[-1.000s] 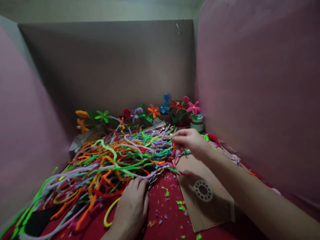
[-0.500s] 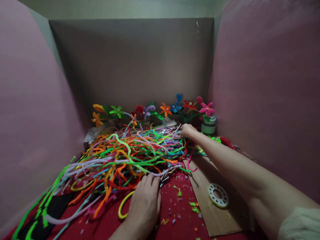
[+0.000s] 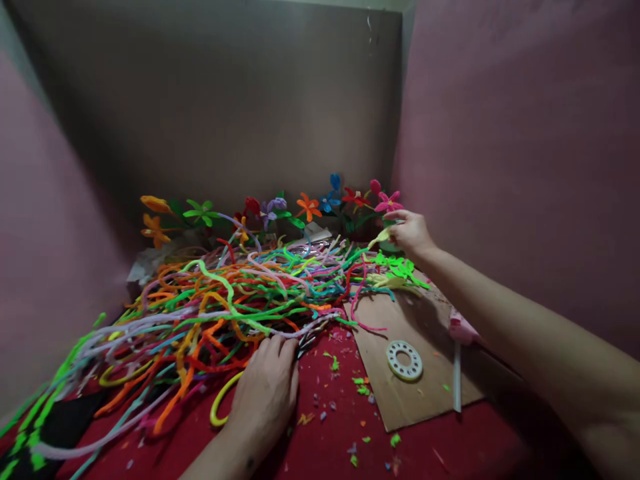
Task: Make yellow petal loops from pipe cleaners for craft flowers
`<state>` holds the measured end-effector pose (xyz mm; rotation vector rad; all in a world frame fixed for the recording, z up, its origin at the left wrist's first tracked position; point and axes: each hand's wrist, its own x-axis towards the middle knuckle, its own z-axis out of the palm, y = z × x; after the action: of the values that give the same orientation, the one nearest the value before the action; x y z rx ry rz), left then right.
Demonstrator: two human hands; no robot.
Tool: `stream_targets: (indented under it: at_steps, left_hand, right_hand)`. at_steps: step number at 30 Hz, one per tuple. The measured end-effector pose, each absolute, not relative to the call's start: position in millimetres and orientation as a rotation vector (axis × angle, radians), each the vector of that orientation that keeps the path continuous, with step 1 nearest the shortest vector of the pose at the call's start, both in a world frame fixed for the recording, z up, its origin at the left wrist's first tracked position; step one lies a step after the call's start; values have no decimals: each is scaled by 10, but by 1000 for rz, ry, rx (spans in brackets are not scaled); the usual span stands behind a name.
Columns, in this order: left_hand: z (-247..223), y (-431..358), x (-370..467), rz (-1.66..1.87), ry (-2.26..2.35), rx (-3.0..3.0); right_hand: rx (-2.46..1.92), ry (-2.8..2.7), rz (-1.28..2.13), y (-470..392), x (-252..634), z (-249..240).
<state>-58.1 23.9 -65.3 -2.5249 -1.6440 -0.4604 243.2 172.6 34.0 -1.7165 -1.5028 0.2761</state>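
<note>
My right hand (image 3: 411,232) is raised at the back right of the pile, its fingers pinched on a pale yellow fuzzy piece (image 3: 381,238). My left hand (image 3: 270,380) rests palm down at the pile's front edge, its fingers bent over a dark metal tool (image 3: 306,343), perhaps scissors, which shows past the fingertips. Whether it grips the tool is hidden. A large tangle of coloured pipe cleaners (image 3: 240,293) spreads beyond and left of my left hand. Bright green fuzzy pieces (image 3: 400,267) lie just below my right hand.
Fuzzy flowers (image 3: 309,207) stand in a row along the back wall. A cardboard sheet (image 3: 380,373) at the right bears a tape roll (image 3: 405,361) and a white stick (image 3: 457,377). Small scraps dot the red cloth (image 3: 330,433). Pink panels flank the sides.
My right hand has lifted from the pile's back right, moved right and now holds the pale yellow piece. The view has shifted right, showing the white stick. My left hand stays at the tool.
</note>
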Motion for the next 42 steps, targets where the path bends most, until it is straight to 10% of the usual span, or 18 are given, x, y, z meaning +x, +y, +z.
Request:
stream_targets:
  at_steps: [42]
  left_hand:
    - [-600,213,-571,-462,-1639,-2553]
  right_hand:
    - [-2096,-2124,375,1392,2358,-42]
